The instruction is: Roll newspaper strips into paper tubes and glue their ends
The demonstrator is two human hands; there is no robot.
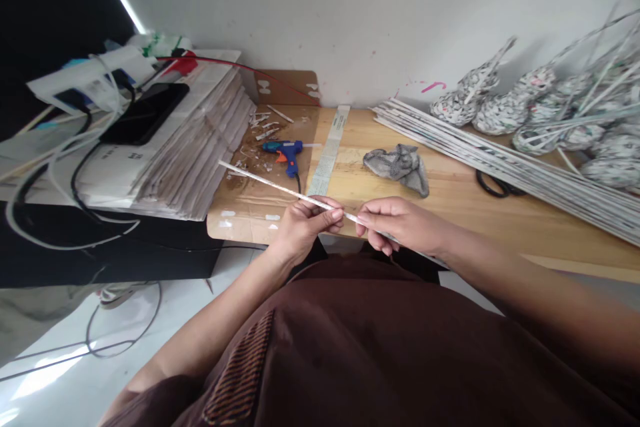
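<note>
My left hand (314, 221) pinches a thin white rolled-paper stick (267, 181) between thumb and fingers. The stick slants from the upper left down to the right, in front of my body. A short way along it, my right hand (393, 221) also grips the stick, and its far end passes under my right wrist. Just beyond my hands lies a blue glue gun (289, 152) with an orange trigger, on a stained cardboard sheet (245, 217). A crumpled grey cloth (397, 167) rests on the wooden table (345, 193) past my right hand.
A tall paper stack (195, 147) at left carries a black phone (145, 113), a power strip (95, 80) and cables. At right lie a bundle of paper sticks (480, 153), black-handled scissors (495, 185) and several woven paper pieces (505, 110). Paper scraps litter the cardboard.
</note>
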